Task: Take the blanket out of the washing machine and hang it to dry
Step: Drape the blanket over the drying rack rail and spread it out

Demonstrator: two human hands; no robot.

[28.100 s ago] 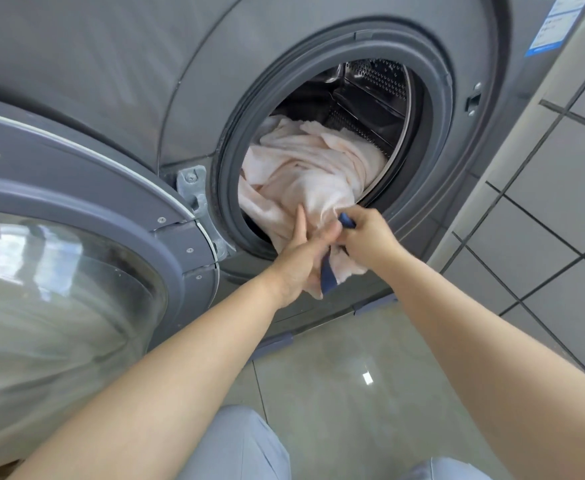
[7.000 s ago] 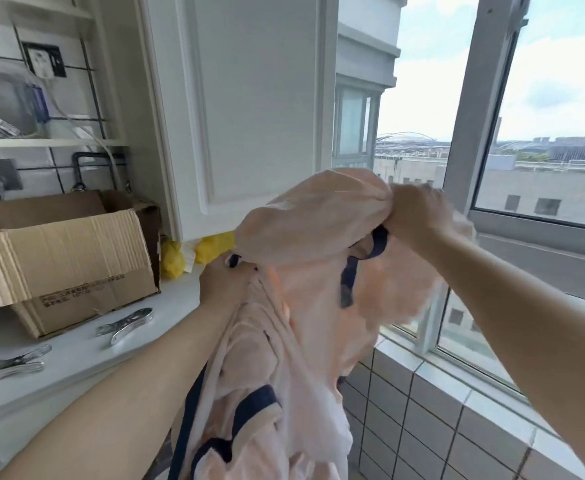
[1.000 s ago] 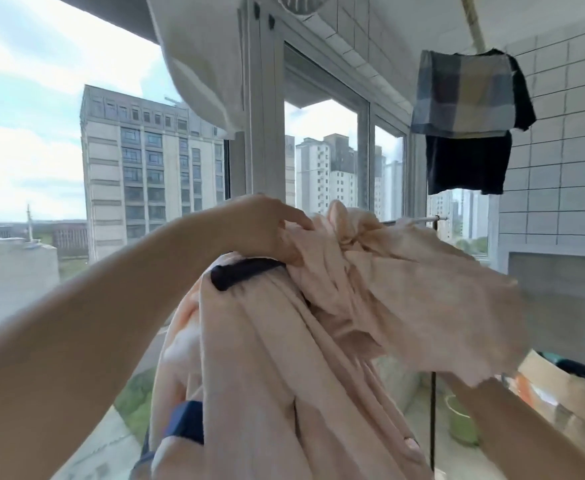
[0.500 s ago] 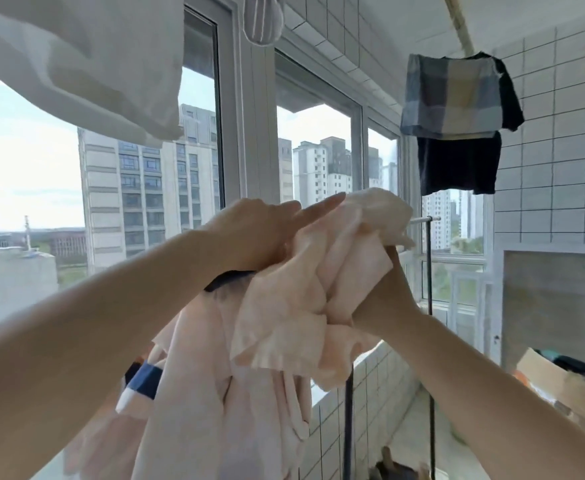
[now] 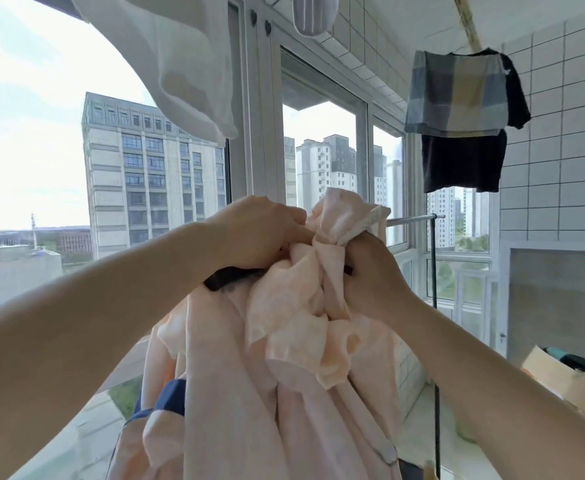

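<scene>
The left hand (image 5: 260,233) has its fingers curled down over the top of the pink blanket (image 5: 277,368) and grips the bunched cloth. The right hand (image 5: 370,275) comes from the right side and closes around a twisted part of the same blanket, just beside the left hand. The blanket is held up in front of the window (image 5: 322,161); its long part hangs down between the two arms, with a dark blue border (image 5: 166,396) low on the left. Behind the hands a metal rail (image 5: 416,218) of a drying rack runs to the right. Higher on the right hang a checked cloth (image 5: 454,95) and a black garment (image 5: 462,161). A white cloth (image 5: 183,60) hangs at the top left.
</scene>
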